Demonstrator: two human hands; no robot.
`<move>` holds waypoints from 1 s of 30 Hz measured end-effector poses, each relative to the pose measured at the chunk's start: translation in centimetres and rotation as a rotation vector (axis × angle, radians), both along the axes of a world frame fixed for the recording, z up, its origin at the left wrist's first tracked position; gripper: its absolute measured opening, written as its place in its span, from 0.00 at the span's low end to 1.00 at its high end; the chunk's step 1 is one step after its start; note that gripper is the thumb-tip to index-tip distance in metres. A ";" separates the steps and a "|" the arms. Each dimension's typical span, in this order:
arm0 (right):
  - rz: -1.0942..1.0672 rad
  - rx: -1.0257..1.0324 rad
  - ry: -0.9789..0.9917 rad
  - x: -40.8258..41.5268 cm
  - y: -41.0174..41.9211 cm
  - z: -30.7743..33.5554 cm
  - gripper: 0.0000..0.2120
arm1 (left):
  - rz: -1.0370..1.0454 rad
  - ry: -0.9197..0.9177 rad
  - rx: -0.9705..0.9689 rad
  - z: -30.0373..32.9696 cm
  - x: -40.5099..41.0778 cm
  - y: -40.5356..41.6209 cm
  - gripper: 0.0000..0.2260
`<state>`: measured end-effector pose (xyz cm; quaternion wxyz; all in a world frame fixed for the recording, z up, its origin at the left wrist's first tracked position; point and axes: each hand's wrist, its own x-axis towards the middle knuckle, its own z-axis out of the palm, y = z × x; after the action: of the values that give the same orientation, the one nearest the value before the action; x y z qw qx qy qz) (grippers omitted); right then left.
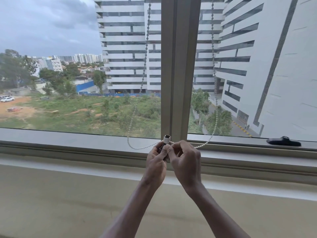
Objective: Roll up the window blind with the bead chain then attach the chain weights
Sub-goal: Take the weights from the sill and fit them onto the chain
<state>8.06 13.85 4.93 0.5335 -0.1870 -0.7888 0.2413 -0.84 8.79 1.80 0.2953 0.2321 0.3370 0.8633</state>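
1. The left hand [155, 162] grips a small cylindrical chain weight [166, 140], fingers curled round its dark lower body. Its white slotted cap pokes up at 12 o'clock from the fist, probably so the slot stays open to view and reach.

2. The right hand [186, 160] sits at 3 o'clock of the weight, touching the left. Its fingers are curled in toward the cap, seemingly pinching the bead chain [145, 48]; the pinch itself is hidden, so I cannot confirm it.

3. The chain hangs in two strands, one either side of the window mullion [180, 66]. Both sag to a loop just above the sill [68, 146] and meet at the hands. That slack likely lets the beads be fed into the cap without tension.

4. No blind fabric shows over the glass, so I judge the rolling done and the weight-fitting step in hand.

5. A dark window handle [283, 141] lies on the frame at 3 o'clock, well apart from the hands.
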 end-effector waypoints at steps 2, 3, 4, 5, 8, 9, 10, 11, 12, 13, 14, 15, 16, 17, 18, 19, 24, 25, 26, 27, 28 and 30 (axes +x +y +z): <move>-0.008 -0.189 -0.050 -0.1 0.1 -1.7 0.11 | 0.032 -0.013 -0.033 -0.8 -0.3 0.1 0.08; 0.023 -0.291 -0.061 -0.2 0.4 -2.5 0.10 | 0.044 -0.014 -0.047 -1.2 -0.4 0.1 0.07; 0.088 -0.399 -0.061 -0.3 0.8 -3.0 0.10 | 0.051 -0.006 -0.060 -1.7 -0.5 0.1 0.07; 0.181 -0.509 -0.054 -0.4 1.1 -3.3 0.11 | 0.055 0.008 -0.072 -2.1 -0.5 0.0 0.08; 0.443 -0.744 -0.017 -0.8 2.0 -3.9 0.14 | 0.049 0.043 -0.087 -3.4 -0.3 -0.3 0.15; 0.496 -0.796 -0.002 -1.0 2.1 -4.0 0.13 | 0.043 0.047 -0.093 -3.8 -0.1 -0.3 0.17; 0.532 -0.842 0.013 -1.1 2.2 -4.2 0.12 | 0.041 0.051 -0.101 -4.2 0.0 -0.3 0.19; 0.552 -0.881 0.027 -1.2 2.2 -4.5 0.12 | 0.043 0.053 -0.112 -4.6 0.2 -0.4 0.18; 0.557 -0.908 0.034 -1.3 2.3 -4.7 0.11 | 0.049 0.056 -0.120 -5.0 0.2 -0.5 0.16; 0.552 -0.930 0.037 -1.3 2.4 -5.1 0.11 | 0.053 0.058 -0.129 -5.4 0.3 -0.5 0.13; 0.541 -0.952 0.035 -1.3 2.5 -5.4 0.10 | 0.052 0.062 -0.138 -5.7 0.4 -0.4 0.12; 0.532 -0.971 0.028 -1.3 2.6 -5.7 0.09 | 0.050 0.070 -0.152 -6.0 0.4 -0.4 0.12; 0.517 -0.984 0.016 -1.2 2.8 -6.1 0.08 | 0.049 0.081 -0.173 -6.4 0.5 -0.4 0.11; 0.506 -0.991 0.004 -1.2 2.9 -6.4 0.07 | 0.050 0.096 -0.196 -6.7 0.5 -0.4 0.11; 0.501 -0.989 -0.007 -1.3 3.0 -6.7 0.06 | 0.052 0.110 -0.218 -7.0 0.6 -0.3 0.11; 0.497 -0.982 -0.020 -1.3 3.1 -7.0 0.06 | 0.057 0.121 -0.243 -7.3 0.5 -0.3 0.10; 0.425 -0.896 -0.119 -1.5 3.6 -8.0 0.07 | 0.109 0.171 -0.369 -8.2 0.2 -0.3 0.09; 0.406 -0.868 -0.143 -1.5 3.6 -8.2 0.08 | 0.113 0.187 -0.387 -8.3 0.1 -0.3 0.09; 0.393 -0.845 -0.158 -1.6 3.6 -8.4 0.08 | 0.117 0.200 -0.398 -8.4 0.0 -0.4 0.09; 0.387 -0.830 -0.161 -1.6 3.6 -8.6 0.08 | 0.122 0.211 -0.405 -8.5 -0.1 -0.4 0.09; 0.380 -0.819 -0.158 -1.7 3.6 -8.7 0.08 | 0.128 0.218 -0.410 -8.5 -0.1 -0.5 0.09; 0.353 -0.789 -0.158 -1.9 3.7 -9.0 0.07 | 0.133 0.232 -0.424 -8.5 -0.3 -0.6 0.10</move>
<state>6.20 17.54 -4.02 0.3096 -0.2567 -0.6946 0.5965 -1.15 8.23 -6.67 0.2391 0.2398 0.5568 0.7585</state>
